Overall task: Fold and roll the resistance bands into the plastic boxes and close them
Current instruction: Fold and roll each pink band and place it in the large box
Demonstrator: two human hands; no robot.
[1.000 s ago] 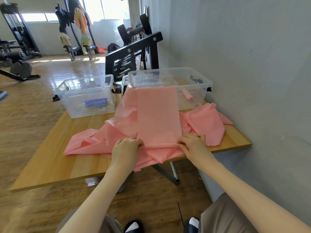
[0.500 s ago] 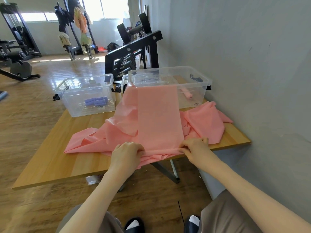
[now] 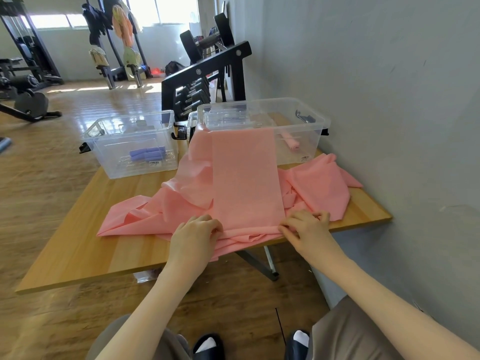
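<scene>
A: Worktop (image 3: 78,245) first: pink band (image 3: 245,183) sprawled across it, its flat strip running from 6 o'clock up over the big box (image 3: 306,118) rim at 12.

B: And the small box (image 3: 130,144)?

A: At 10 o'clock, lid off, purple rolls (image 3: 146,153) inside. A pink roll (image 3: 292,142) lies in the big one.

B: Hands?

A: Left hand (image 3: 193,236) and right hand (image 3: 305,228) both pinch the strip's near edge, grip clamped on the band.
</scene>
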